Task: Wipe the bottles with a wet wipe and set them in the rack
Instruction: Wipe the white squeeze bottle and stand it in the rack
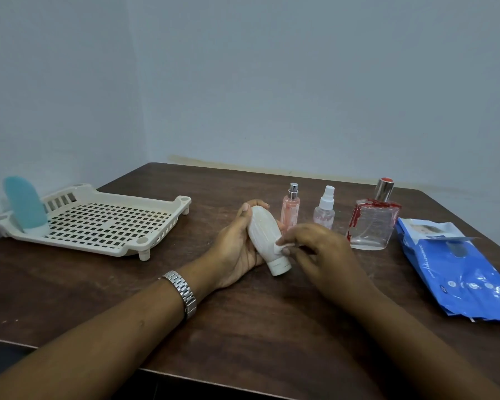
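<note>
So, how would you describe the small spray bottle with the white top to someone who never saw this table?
On the brown table, three bottles stand in a row near the far edge. The small spray bottle is the middle one, between the slim pink bottle and the big square glass bottle. Only it has a white plastic nozzle; its neighbours have silver tops.
</note>
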Demonstrator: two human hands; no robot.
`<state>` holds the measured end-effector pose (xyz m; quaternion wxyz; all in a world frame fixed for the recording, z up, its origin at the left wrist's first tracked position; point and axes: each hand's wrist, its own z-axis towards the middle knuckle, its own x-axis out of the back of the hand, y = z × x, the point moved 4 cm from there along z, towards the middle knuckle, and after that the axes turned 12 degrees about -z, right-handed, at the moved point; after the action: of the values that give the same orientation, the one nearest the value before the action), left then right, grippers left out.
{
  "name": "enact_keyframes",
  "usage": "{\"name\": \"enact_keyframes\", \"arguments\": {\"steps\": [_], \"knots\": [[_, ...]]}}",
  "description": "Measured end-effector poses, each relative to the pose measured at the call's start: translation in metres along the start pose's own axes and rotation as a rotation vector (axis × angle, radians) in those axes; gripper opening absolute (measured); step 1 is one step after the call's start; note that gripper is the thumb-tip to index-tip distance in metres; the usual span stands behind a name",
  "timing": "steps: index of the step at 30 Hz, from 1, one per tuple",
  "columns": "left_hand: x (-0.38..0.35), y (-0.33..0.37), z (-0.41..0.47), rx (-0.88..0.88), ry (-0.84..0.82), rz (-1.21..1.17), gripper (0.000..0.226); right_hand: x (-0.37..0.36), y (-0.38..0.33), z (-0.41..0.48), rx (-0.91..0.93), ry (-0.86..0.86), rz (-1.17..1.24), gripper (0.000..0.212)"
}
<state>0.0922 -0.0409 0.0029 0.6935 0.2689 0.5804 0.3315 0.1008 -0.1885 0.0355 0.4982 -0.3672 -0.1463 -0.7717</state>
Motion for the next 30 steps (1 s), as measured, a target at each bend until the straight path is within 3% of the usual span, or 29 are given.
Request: {"name": "enact_keyframes", "arguments": {"steps": [8, 14, 20, 25, 30], "knots": [[0.000, 0.002, 0.000, -0.009, -0.014, -0.001, 0.039, 0.000, 0.001, -0.006, -0.024, -0.061, 0.085, 0.016], [-0.002, 0.003, 0.000, 0.013, -0.018, -0.005, 0.039, -0.005, -0.002, 0.000, -0.105, 0.083, 0.050, 0.013], [-0.002, 0.002, -0.001, 0.034, -0.012, 0.003, 0.046, 0.000, -0.004, -0.009, -0.083, 0.034, 0.119, 0.014], [-0.003, 0.000, -0.001, 0.068, 0.044, 0.008, 0.049, -0.001, -0.001, 0.000, -0.178, 0.140, 0.138, 0.016], [-0.002, 0.000, -0.001, 0.009, 0.129, 0.055, 0.047, 0.000, -0.008, -0.009, -0.076, 0.065, 0.157, 0.017]]}}
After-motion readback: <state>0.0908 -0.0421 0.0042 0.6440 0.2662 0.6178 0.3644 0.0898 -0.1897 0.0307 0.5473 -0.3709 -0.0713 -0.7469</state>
